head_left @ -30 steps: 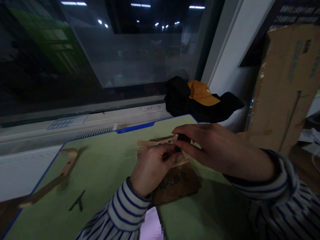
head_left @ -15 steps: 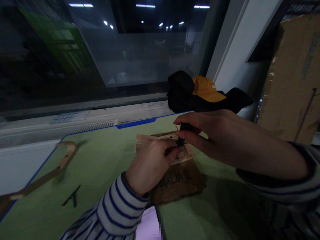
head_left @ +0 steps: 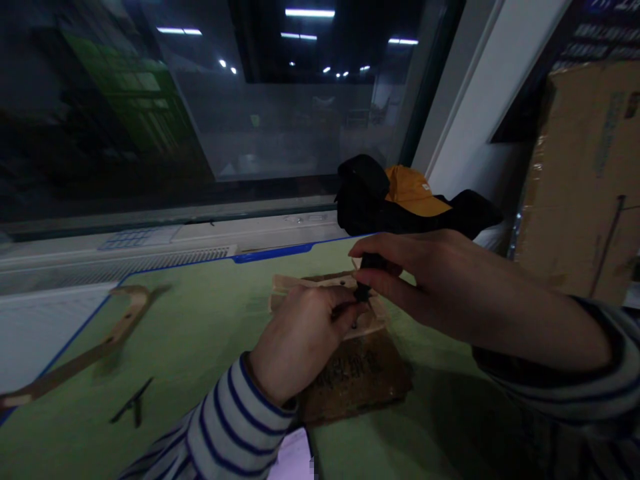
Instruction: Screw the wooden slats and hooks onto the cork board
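Observation:
A pale wooden piece (head_left: 305,283) with small holes lies on a brown cardboard sheet (head_left: 357,377) on the green mat (head_left: 210,333). My left hand (head_left: 300,340) is closed, pinching a small dark part against the wooden piece. My right hand (head_left: 440,283) is closed around a short black tool (head_left: 367,267), whose tip points down onto the wood next to my left fingertips. What the left fingers pinch is too small to name.
A curved wooden strip (head_left: 95,347) and small black pieces (head_left: 133,403) lie on the mat's left side. A black bag with an orange cap (head_left: 410,193) sits on the window sill. A large cardboard box (head_left: 585,173) stands at the right.
Both hands have stayed together over the wooden piece. My right hand has turned the black tool more upright onto it, and the view has shifted slightly.

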Available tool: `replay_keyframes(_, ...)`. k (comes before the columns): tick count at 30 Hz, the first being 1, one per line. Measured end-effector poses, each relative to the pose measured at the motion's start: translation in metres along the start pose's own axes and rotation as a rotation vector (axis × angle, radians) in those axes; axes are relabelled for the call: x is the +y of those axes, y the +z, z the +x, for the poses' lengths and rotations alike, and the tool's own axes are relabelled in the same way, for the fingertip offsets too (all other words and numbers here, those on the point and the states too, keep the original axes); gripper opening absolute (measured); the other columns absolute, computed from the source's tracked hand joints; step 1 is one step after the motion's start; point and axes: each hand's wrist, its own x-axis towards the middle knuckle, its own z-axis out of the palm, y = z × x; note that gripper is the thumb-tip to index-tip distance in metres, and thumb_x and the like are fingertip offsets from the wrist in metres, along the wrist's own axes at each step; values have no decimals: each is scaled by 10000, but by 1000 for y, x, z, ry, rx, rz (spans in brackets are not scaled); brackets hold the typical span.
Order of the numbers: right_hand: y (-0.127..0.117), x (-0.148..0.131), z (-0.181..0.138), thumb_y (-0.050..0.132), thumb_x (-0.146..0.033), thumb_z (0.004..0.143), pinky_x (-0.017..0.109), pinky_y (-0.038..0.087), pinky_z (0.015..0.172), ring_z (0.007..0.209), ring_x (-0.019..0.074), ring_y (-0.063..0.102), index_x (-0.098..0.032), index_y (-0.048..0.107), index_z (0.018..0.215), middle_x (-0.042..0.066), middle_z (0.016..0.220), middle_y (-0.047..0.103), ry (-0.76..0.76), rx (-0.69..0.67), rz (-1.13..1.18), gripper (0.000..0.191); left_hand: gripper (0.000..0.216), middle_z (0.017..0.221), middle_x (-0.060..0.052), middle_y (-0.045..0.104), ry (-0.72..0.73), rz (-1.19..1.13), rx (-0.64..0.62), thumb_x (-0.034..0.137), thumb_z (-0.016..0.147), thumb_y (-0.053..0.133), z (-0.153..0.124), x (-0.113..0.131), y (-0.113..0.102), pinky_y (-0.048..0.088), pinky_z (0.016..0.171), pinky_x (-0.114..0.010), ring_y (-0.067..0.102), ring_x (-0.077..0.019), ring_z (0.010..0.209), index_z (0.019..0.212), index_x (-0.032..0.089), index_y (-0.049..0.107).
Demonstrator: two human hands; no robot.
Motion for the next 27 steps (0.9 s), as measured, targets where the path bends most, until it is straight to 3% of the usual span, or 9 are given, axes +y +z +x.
replay_keyframes(7,0,0,0,536,-281,884,260,411,498,614,145,645,-209,629,982,4,799,711,3,1,-12,152,114,826,-25,729,-5,-2,4,248,842,608,0,1,0,513,658,-284,669,-202,777,839,219,718)
replay_keyframes(14,1,0,1,540,-273,886,262,417,511,644,155,657,-200,631,1011,16,839,722,6,-16,-13,171,149,771,10,731,-46,-48,111,353,805,661,-1,5,0,509,640,-273,678,-181,700,880,233,709)
replay_keyframes(18,1,0,0,545,-285,886,260,423,523,649,157,658,-186,633,1009,22,834,721,2,-1,-22,181,102,774,34,742,-11,-79,192,294,791,684,0,6,0,506,669,-255,676,-151,670,872,242,720)
replay_keyframes(27,-2,-4,-2,558,-265,881,230,422,525,619,128,650,-170,593,1106,-6,758,700,36,-64,4,247,98,742,34,737,31,-67,204,219,811,644,0,8,0,489,641,-228,648,-129,620,859,233,728)
